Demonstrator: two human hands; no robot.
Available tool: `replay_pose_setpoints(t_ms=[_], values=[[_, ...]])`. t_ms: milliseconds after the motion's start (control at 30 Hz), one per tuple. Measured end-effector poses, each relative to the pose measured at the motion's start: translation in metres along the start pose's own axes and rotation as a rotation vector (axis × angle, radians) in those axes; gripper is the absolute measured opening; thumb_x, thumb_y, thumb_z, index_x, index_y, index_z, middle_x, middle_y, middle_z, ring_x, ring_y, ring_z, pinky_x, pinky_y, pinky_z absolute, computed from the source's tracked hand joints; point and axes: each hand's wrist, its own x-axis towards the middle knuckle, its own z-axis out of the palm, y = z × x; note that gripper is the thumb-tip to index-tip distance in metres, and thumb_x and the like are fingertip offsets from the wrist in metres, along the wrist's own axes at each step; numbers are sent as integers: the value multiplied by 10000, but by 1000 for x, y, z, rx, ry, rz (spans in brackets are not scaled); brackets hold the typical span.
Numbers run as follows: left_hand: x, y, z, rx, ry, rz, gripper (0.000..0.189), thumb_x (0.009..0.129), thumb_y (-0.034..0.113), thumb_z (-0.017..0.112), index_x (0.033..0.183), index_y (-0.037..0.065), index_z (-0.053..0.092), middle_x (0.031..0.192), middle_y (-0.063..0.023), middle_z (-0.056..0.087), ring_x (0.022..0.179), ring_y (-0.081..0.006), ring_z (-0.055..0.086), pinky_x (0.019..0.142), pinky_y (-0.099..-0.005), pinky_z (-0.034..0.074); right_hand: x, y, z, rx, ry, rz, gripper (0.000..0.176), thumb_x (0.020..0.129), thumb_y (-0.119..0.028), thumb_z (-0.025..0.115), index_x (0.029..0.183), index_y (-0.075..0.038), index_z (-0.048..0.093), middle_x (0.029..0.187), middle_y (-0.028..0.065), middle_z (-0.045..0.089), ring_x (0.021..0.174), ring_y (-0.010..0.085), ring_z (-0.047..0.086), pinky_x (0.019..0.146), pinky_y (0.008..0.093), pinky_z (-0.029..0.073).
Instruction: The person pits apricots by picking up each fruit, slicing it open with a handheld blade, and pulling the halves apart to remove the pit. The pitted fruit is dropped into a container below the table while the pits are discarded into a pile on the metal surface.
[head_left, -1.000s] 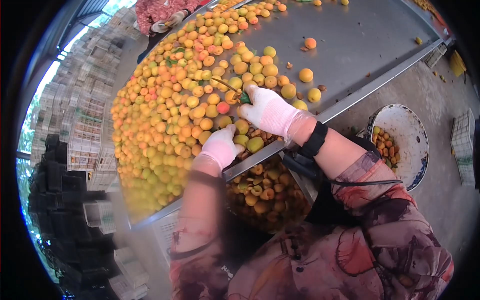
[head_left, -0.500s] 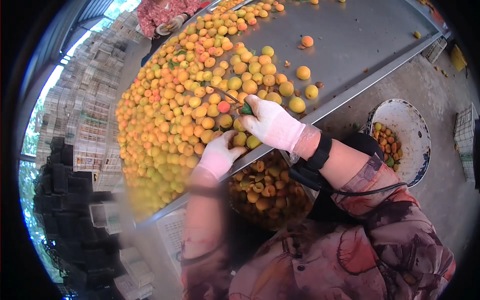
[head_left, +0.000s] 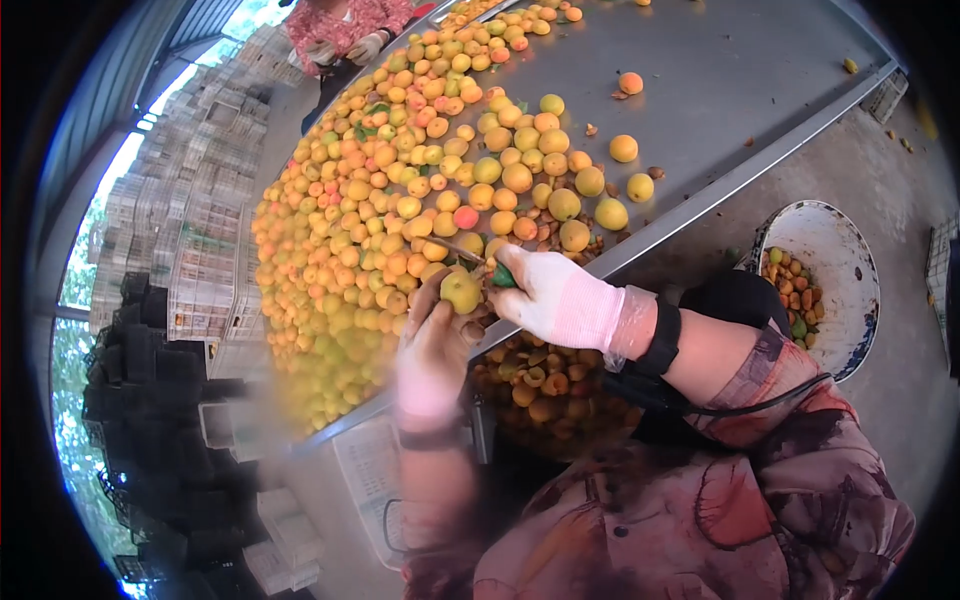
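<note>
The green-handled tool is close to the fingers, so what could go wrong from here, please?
The green-handled tool in the right hand could slip and catch the left hand, close by. The yellow fruit, held in the left fingers, might drop onto the cut fruit below.

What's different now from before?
The left hand was down among the fruit at the table's edge; now it holds up a yellow-green fruit, close to the knife. The right hand still grips that knife, and the white bucket still stands beside the table.
</note>
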Motion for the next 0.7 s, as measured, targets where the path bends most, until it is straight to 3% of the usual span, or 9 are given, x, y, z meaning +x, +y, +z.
replay_pose_setpoints(t_ms=[67,100,300,700], values=[[-8,-5,9,-244,49,51,412,980,91,431,1375,-22,418,1174,-129,589,986,-211,590,795,-303,437,-5,-5,3,-31,-27,-7,290,868,-210,556,966,51,480,790,288,601,824,467,612,693,477,494],[-10,-12,14,-139,147,93,441,973,127,476,1385,-17,414,1180,-115,587,993,-192,570,809,-296,426,-6,-6,5,-27,-29,-16,290,872,-209,548,978,51,476,773,289,597,817,473,607,682,488,490],[-16,-17,17,-187,185,110,522,934,204,617,1369,-20,437,1221,-95,584,1022,-165,559,816,-284,420,-10,-15,6,-68,-4,-23,289,872,-207,541,970,57,473,761,294,595,806,472,608,680,493,491],[-25,-15,29,-158,253,159,478,919,205,677,1298,-36,513,1138,-55,607,950,-112,561,773,-227,426,-16,-14,24,-202,-32,-16,335,879,-187,539,1062,88,482,783,280,608,807,448,616,694,483,495]])
